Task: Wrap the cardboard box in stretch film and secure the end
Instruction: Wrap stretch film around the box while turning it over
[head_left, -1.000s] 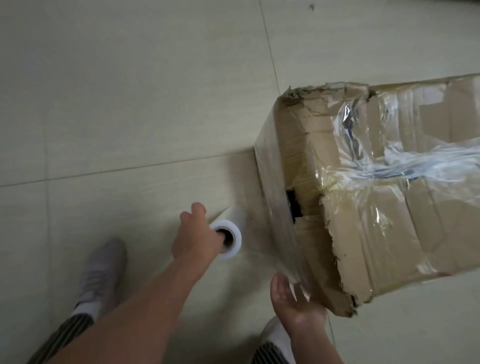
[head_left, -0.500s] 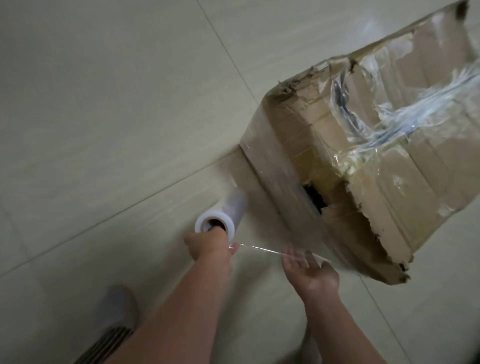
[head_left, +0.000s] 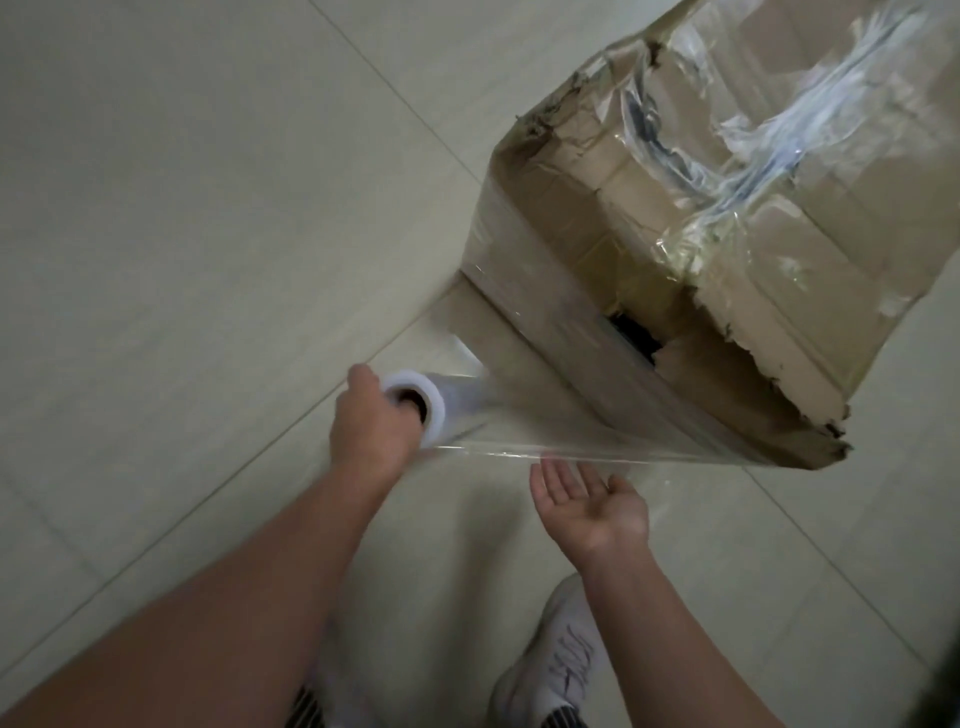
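Observation:
A torn cardboard box (head_left: 810, 223) stands on the tiled floor at the upper right, with clear film and old tape across its top and near side. My left hand (head_left: 371, 428) holds the white stretch film roll (head_left: 436, 405) by its end, fingers hooked into the core. A sheet of stretch film (head_left: 597, 447) runs taut from the roll to the box's near lower corner. My right hand (head_left: 587, 506) is palm up with fingers straight, just under the film's top edge; I cannot tell whether it touches the film.
Pale floor tiles (head_left: 182, 208) with grout lines spread to the left and behind. My white shoe (head_left: 561, 660) stands below my right hand. A dark hole (head_left: 636, 338) shows in the box's torn side.
The view swung, so the box now sits higher and further right. My left hand pulled the roll back, stretching out a longer film sheet. My right hand dropped below the film.

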